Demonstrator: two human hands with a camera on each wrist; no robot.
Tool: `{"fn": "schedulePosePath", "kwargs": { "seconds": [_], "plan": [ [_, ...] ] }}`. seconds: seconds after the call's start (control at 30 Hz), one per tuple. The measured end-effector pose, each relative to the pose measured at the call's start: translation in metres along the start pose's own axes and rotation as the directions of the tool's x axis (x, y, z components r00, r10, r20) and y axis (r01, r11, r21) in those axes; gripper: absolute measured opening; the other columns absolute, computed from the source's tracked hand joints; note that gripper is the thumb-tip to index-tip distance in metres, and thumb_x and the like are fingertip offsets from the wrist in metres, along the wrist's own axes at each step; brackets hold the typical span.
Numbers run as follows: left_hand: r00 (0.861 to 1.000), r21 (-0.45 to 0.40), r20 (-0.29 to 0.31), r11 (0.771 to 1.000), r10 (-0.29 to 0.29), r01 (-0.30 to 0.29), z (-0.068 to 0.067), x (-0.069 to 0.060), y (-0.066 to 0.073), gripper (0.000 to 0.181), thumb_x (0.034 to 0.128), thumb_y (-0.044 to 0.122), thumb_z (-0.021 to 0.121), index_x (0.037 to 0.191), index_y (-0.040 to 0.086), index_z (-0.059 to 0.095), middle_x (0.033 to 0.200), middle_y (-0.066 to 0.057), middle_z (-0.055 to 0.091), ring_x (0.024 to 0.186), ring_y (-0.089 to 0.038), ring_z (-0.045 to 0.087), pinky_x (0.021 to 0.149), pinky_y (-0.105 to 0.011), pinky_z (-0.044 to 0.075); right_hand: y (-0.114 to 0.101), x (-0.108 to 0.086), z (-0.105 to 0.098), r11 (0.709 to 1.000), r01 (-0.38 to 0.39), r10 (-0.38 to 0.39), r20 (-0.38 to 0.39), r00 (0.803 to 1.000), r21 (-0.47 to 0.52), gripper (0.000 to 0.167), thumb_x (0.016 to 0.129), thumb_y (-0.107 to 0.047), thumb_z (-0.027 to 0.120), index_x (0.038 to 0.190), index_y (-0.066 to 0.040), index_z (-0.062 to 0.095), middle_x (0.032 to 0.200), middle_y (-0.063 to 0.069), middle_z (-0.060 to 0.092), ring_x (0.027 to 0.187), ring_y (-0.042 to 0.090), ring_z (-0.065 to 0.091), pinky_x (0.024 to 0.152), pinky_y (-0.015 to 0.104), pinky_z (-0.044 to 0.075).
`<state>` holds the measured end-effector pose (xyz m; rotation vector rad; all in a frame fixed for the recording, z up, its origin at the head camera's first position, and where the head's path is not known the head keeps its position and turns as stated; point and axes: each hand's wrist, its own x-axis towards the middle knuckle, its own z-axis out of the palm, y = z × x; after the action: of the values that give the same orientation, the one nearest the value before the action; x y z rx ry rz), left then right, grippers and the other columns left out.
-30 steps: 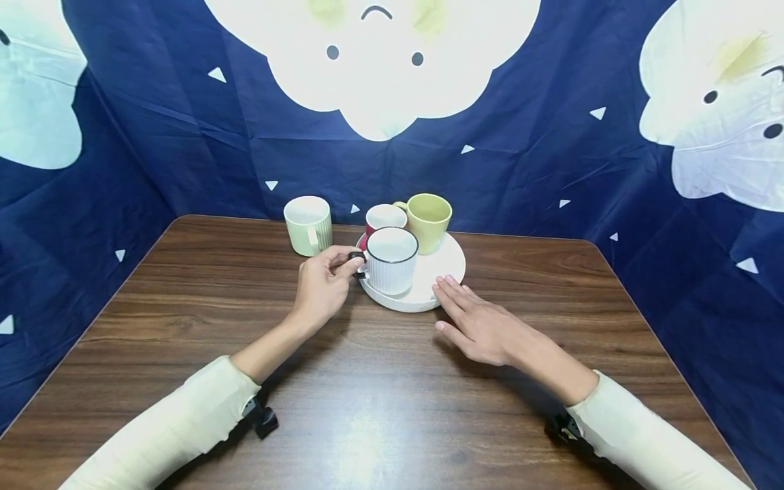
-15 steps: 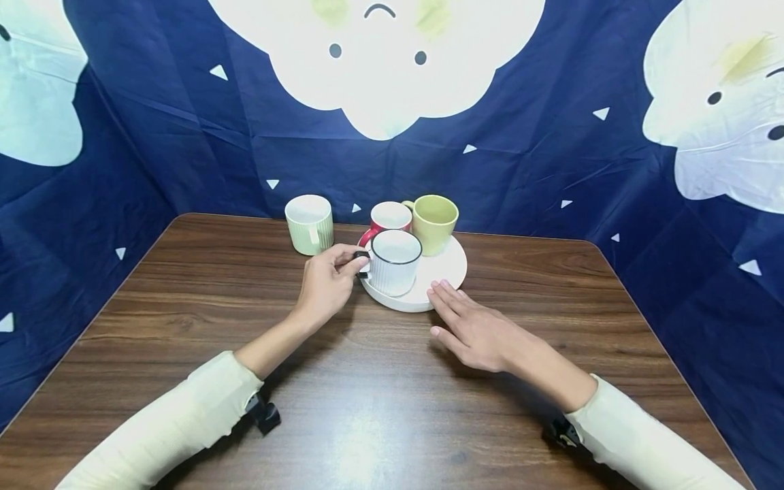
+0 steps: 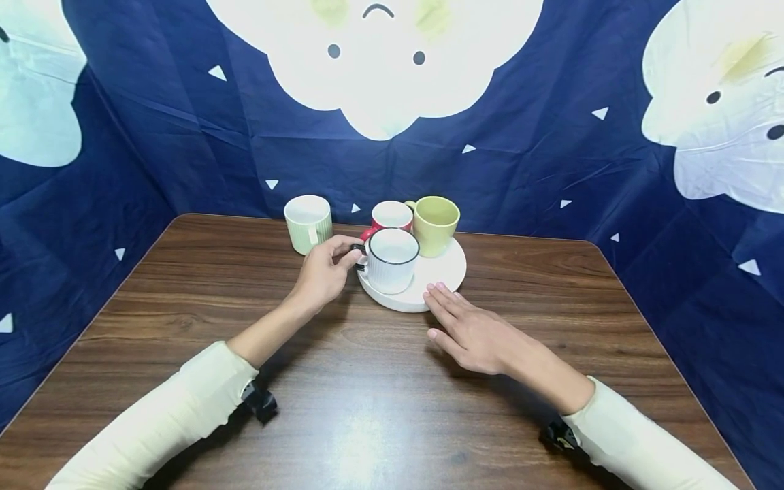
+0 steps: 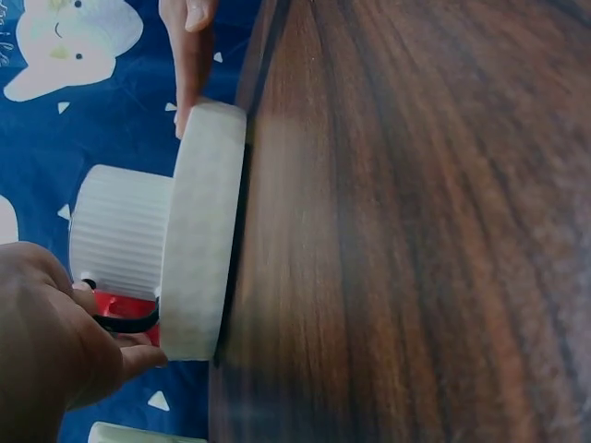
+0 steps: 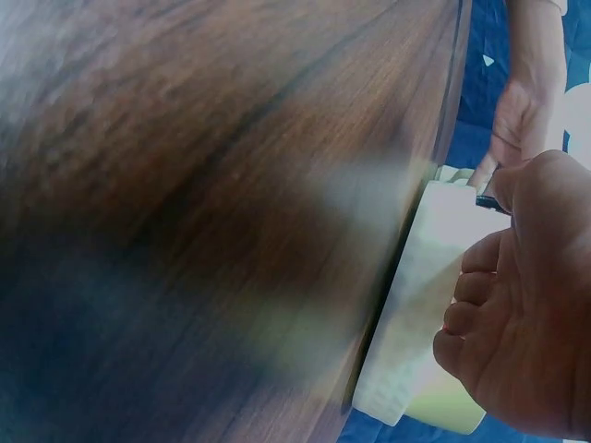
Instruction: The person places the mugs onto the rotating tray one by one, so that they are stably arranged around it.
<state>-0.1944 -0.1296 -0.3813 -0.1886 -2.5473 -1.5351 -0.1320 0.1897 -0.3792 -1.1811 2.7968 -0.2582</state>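
Note:
Thumb and forefinger of my left hand (image 3: 323, 271) pinch the black-edged handle of a white ribbed mug (image 3: 392, 262). This mug has a black rim and stands upright at the left front of a round white tray (image 3: 450, 269). My right hand (image 3: 474, 330) has its fingers straight, fingertips at the tray's front right edge. Behind the white mug, partly hidden, is a red mug (image 3: 392, 215) with a white inside. To its right, a yellow-green mug (image 3: 436, 226) stands upright at the back of the tray. The left wrist view shows the tray's side wall (image 4: 205, 240) close up.
A pale green ribbed mug (image 3: 307, 224) stands on the wooden table (image 3: 367, 381), left of the tray, its handle facing front right. Close behind the table's far edge hangs a dark blue cloth (image 3: 520, 184) with white cloud faces.
The red and yellow-green mugs have shifted a little to the right. The white mug went slightly right, then back left with my left hand. My right hand's fingertips have slid left along the tray's edge.

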Motion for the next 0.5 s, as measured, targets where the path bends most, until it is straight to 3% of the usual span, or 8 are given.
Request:
{"fn": "schedulePosePath", "kwargs": {
  "seconds": [0.27,0.5],
  "plan": [
    [1.000,0.003,-0.015,1.000,-0.008,0.008,-0.007,-0.003,-0.003,0.034,0.1152,0.016,0.066,0.147,0.005,0.072,0.146,-0.019,0.077,0.146,-0.034,0.067,0.123,-0.056,0.053,-0.001,0.001,0.001,1.000,0.004,-0.004,0.000,1.000,0.002,0.070,0.122,-0.040,0.044,0.177,0.001,0.029,0.187,0.022,0.025,0.177,0.037,0.022,0.143,0.055,0.028],
    [0.998,0.002,-0.063,1.000,0.000,0.000,-0.021,-0.006,-0.007,0.034,0.1152,0.014,0.065,0.146,0.001,0.071,0.144,-0.021,0.077,0.139,-0.035,0.071,0.118,-0.053,0.054,0.005,0.000,-0.002,0.997,-0.034,0.033,0.022,0.999,0.073,0.069,0.124,-0.042,0.040,0.179,-0.003,0.026,0.189,0.018,0.021,0.177,0.036,0.019,0.143,0.059,0.028]
  ]
}}
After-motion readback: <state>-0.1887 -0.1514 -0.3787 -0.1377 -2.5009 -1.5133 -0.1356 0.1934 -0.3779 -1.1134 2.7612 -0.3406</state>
